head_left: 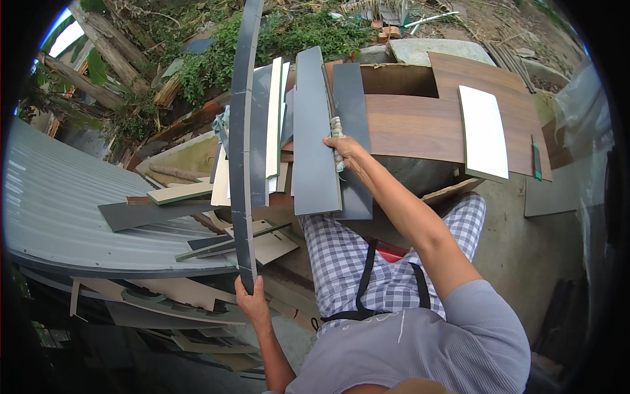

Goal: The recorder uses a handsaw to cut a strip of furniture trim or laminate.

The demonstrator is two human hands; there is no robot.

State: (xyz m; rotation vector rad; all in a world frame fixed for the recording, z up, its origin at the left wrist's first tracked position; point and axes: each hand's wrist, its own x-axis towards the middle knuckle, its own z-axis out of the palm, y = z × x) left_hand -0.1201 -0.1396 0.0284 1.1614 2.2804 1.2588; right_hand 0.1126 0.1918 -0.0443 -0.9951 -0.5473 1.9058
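Note:
My left hand (252,303) is closed around the lower end of a long, narrow dark grey strip (241,151). The strip rises past the top of the view, with thin cross lines along its edge. My right hand (346,151) is closed on a thin tool whose handle (336,126) is wrapped in pale, cord-like material; its far part lies along a board edge and its kind is unclear. The thumb reaches the right edge of a wide grey board (315,131) in front of my lap. Beneath that board is a darker grey one (354,125).
A wood-patterned panel (410,128) extends rightward, bearing a white board (483,131) and a green-and-black cutter (536,159). Cream strips (273,118) stand left of the grey board. Corrugated metal sheeting (85,197) lies far left, with offcuts (157,213) on it.

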